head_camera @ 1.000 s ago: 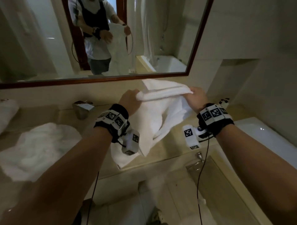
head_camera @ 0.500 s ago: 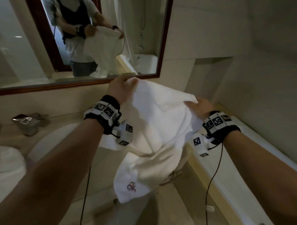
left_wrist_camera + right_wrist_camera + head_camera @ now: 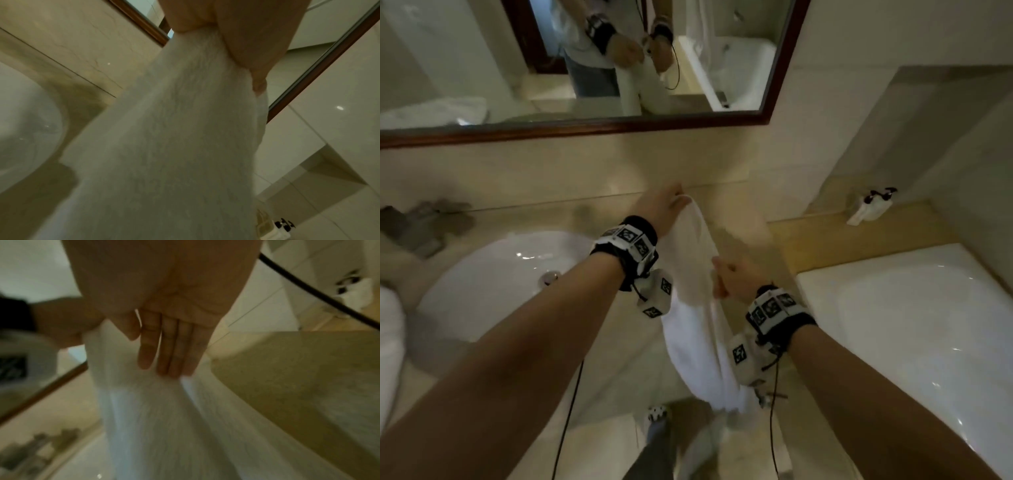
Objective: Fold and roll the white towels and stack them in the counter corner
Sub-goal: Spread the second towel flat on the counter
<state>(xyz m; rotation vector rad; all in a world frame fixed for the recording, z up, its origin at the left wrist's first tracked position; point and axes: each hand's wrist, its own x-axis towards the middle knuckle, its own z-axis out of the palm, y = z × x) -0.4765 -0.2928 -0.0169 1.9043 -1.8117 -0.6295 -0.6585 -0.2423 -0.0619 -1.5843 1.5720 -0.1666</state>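
White terry fills the middle here: the left hand [image 3: 659, 205] pinches the top of the white towel [image 3: 697, 308], thumb and fingers closed on a gathered edge, as the left wrist view shows plainly. The right hand [image 3: 732, 279] is on the same towel just below and nearer the body, holding its edge in the head view. In the right wrist view its fingers [image 3: 174, 344] lie straight and together against the cloth with the thumb pressed in beside them, so call it a flat clamp on the fold.

The towel hangs long and narrow from the two hands, in the air just right of the sink [image 3: 493, 277], its lower end dropping past the counter [image 3: 750, 236] edge.

Behind the sink runs the mirror [image 3: 770, 68], showing both hands on the towel. Right of the sink, a white bathtub [image 3: 907, 325]. Left of the sink, more white cloth [image 3: 390, 335] lies at the frame edge.
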